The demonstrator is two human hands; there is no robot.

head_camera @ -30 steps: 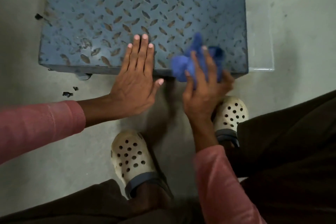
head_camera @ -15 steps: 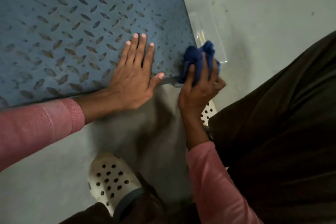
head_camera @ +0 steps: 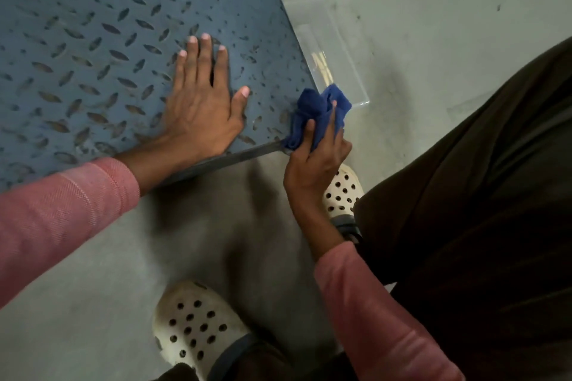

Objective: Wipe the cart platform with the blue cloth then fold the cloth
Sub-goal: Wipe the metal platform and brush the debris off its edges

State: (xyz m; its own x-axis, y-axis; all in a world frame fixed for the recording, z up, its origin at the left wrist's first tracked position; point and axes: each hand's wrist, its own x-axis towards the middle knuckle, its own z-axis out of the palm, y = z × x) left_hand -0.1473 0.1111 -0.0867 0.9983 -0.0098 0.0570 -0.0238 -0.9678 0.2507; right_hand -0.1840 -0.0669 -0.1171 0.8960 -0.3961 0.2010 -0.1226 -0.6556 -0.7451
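Note:
The cart platform (head_camera: 93, 40) is a blue-grey metal plate with a raised diamond tread, filling the upper left of the head view. My left hand (head_camera: 201, 102) lies flat on it, palm down and fingers spread, near its front edge. My right hand (head_camera: 315, 161) grips the bunched blue cloth (head_camera: 318, 111) and presses it against the platform's front right corner. Part of the cloth hangs over the edge.
A clear plastic box (head_camera: 337, 62) sits on the grey floor, right against the platform's right side. My two white perforated clogs (head_camera: 198, 328) (head_camera: 343, 192) stand on the floor in front of the platform. My dark trouser leg fills the right side.
The view has swung left and closer, so the platform now runs off the left edge. My right hand with the cloth has slid to the front right corner. My left hand stays flat.

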